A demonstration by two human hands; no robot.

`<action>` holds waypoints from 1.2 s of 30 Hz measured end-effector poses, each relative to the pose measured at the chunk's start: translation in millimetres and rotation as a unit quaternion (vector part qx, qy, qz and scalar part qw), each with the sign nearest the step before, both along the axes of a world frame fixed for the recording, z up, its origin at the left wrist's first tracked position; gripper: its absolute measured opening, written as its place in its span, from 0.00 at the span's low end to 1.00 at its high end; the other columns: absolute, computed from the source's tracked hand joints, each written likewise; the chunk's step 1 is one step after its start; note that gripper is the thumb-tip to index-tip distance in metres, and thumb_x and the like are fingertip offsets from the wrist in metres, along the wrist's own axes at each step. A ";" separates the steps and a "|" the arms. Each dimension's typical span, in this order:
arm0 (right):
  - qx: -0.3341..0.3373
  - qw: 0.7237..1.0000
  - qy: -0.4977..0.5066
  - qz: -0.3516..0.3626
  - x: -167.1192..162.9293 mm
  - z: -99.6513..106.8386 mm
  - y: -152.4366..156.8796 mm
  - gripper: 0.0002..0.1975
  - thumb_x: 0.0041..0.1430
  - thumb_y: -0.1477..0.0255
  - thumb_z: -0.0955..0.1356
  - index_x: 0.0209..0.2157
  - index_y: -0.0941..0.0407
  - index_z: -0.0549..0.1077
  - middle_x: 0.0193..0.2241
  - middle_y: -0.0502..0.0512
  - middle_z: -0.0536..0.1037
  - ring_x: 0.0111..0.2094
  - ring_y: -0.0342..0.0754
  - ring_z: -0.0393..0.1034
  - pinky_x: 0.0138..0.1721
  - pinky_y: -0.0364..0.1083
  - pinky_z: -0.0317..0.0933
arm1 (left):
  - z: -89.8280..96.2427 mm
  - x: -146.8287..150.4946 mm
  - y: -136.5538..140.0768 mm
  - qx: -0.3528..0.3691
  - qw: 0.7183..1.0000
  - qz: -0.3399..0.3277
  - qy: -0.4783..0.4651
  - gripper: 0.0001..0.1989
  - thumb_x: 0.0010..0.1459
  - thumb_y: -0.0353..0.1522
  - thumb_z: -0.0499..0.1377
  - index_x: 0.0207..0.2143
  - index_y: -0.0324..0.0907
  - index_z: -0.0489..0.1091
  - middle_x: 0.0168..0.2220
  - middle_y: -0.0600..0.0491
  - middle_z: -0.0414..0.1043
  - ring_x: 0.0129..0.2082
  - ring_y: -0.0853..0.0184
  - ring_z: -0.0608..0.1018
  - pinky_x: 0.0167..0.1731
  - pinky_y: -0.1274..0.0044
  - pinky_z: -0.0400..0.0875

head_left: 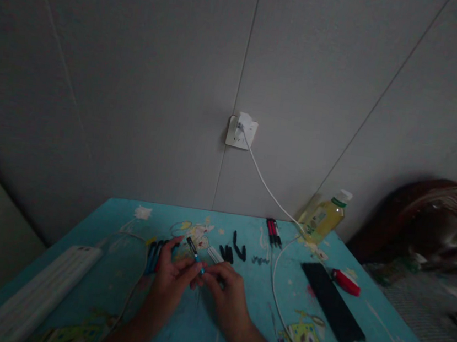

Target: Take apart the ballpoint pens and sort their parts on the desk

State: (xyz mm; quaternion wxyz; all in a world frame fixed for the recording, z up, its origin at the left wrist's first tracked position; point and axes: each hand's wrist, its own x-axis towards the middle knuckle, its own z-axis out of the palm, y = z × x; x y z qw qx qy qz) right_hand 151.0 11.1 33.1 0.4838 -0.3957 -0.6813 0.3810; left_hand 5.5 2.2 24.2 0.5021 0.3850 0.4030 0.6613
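Observation:
Over the middle of the table, a blue pen (199, 263) with a dark clip end is tilted up to the left between my two hands. My left hand (169, 277) pinches its barrel between thumb and fingers, index finger raised. At the pen's lower end, the fingers of my right hand (231, 292) are closed on it. Several blue and dark pen barrels (153, 256) lie beside my left hand, partly hidden by it. Just past my right hand are thin white sticks (214, 255) and short black pen parts (226, 254). Small dark coiled pieces (259, 261) lie further right.
Red and black pens (271, 233) lie at the back, near a bottle of yellow liquid (325, 219). A white cable (275, 279) crosses from the wall socket (241, 131). At right are a black phone-like slab (333, 303) and a red object (346, 282); a white power strip (41, 289) sits left.

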 end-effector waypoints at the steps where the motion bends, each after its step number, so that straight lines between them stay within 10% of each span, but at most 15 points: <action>1: -0.003 1.000 0.006 0.000 0.7 0.5 -0.4 0.08 0.61 0.68 0.69 0.31 0.55 0.80 0.30 0.52 0.78 0.33 0.46 0.71 0.36 0.43 0.63 | 3.6 -0.1 -1.2 -0.009 1.000 -0.002 0.004 0.44 0.50 0.35 0.68 0.62 0.51 0.45 0.27 0.59 0.75 0.21 0.69 0.75 0.24 0.79 0.70; 7: -0.007 0.998 0.049 -0.031 3.8 1.9 -0.6 0.05 0.58 0.68 0.71 0.35 0.53 0.79 0.30 0.51 0.78 0.32 0.45 0.71 0.35 0.43 0.63 | 15.7 1.6 -5.3 -0.100 0.995 -0.001 -0.001 0.43 0.41 0.36 0.73 0.57 0.49 0.56 0.26 0.59 0.76 0.27 0.62 0.80 0.31 0.73 0.76; 16: 0.046 0.996 0.056 -0.053 7.7 5.8 -1.2 0.05 0.62 0.71 0.68 0.36 0.52 0.79 0.33 0.52 0.78 0.37 0.46 0.72 0.40 0.44 0.64 | -14.1 4.9 -4.2 -0.085 0.990 -0.039 -0.110 0.19 0.47 0.34 0.70 0.40 0.47 0.65 0.37 0.57 0.76 0.41 0.64 0.79 0.46 0.70 0.75; 26: 0.065 0.993 0.052 -0.087 13.4 6.5 1.0 0.05 0.61 0.72 0.67 0.36 0.53 0.78 0.33 0.52 0.77 0.37 0.46 0.72 0.39 0.44 0.65 | -16.6 9.9 -11.3 -0.135 0.984 -0.107 0.030 0.13 0.48 0.36 0.69 0.33 0.40 0.72 0.30 0.53 0.75 0.33 0.65 0.79 0.39 0.73 0.76; 36: -0.076 0.980 0.135 -0.121 21.4 6.3 12.6 0.12 0.59 0.64 0.70 0.39 0.57 0.76 0.31 0.55 0.79 0.32 0.48 0.73 0.36 0.45 0.67 | -4.3 3.2 -4.7 -0.089 0.985 -0.085 -0.120 0.13 0.47 0.31 0.70 0.29 0.40 0.68 0.40 0.52 0.77 0.46 0.60 0.79 0.52 0.70 0.70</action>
